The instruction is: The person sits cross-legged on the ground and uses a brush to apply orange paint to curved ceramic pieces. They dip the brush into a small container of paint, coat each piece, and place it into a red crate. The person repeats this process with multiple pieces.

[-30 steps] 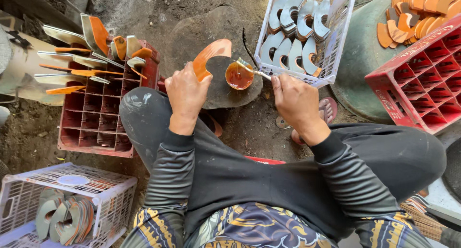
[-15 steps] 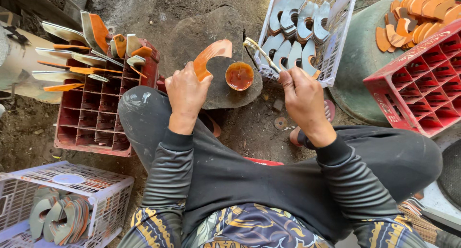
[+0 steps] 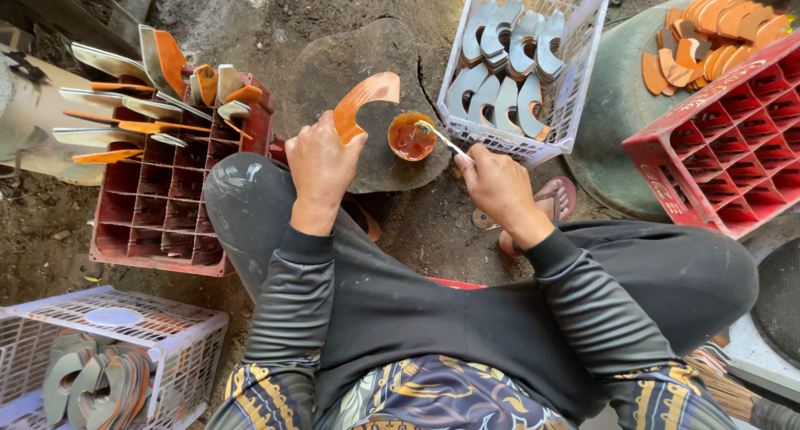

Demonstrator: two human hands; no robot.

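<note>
Head view:

- Left hand (image 3: 321, 167): fingers curled tight around the lower end of an orange curved piece (image 3: 363, 103), holding it upright over the flat stone (image 3: 367, 72). The piece is crescent-shaped and its face is coated orange.
- Right hand (image 3: 492, 184): fingers pinched on the handle of a small brush (image 3: 442, 140), whose tip reaches into the small bowl (image 3: 411, 137).
- Small bowl: round, filled with glossy orange-red liquid, resting on the flat stone between the two hands.
- White crate (image 3: 575, 72): beyond the bowl, just beside the stone, packed with grey curved pieces (image 3: 508, 63) standing in rows, uncoated.
- Red divided crate (image 3: 158, 205): to the person's left, with coated pieces (image 3: 171, 59) propped in its far cells and grey blades laid across them.
- Second red crate (image 3: 733, 138): to the right, cells mostly bare.
- Stack of orange pieces (image 3: 717, 26): fanned on the dark round lid (image 3: 617, 105) behind the second red crate.
- Lower white crate (image 3: 179, 355): near the left knee, holding mixed grey and orange pieces.
- Risks, as judged: the bowl sits near the stone's edge, so a hard dip of the brush could tip it and spill. A loaded brush may drip on the dark trousers (image 3: 400, 305). The wet piece could slip or smudge where the left hand grips it.
</note>
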